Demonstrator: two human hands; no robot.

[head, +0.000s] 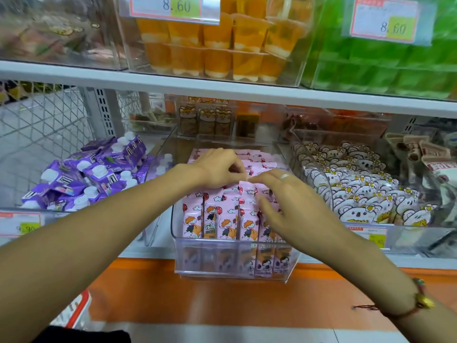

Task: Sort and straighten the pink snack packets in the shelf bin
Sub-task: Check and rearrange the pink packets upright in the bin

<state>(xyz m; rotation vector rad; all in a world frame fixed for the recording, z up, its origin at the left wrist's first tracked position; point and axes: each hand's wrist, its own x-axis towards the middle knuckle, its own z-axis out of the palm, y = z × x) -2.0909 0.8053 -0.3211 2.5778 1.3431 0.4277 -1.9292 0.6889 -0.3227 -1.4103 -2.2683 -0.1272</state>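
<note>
Pink snack packets point(222, 219) with a cartoon figure stand in rows inside a clear plastic bin point(232, 268) at the middle of the lower shelf. My left hand point(217, 169) reaches in from the left and pinches the top edges of the packets behind the front row. My right hand point(284, 201), with a ring on one finger, lies over the right side of the front row, fingers touching the packet tops. More pink packets point(257, 157) lie further back in the bin, partly hidden by my hands.
A bin of purple pouches point(94, 174) stands to the left, a bin of white bear packets point(358, 194) to the right. Orange jelly cups point(217, 45) and green ones point(383, 63) fill the upper shelf. An orange ledge point(222, 293) runs below the bin.
</note>
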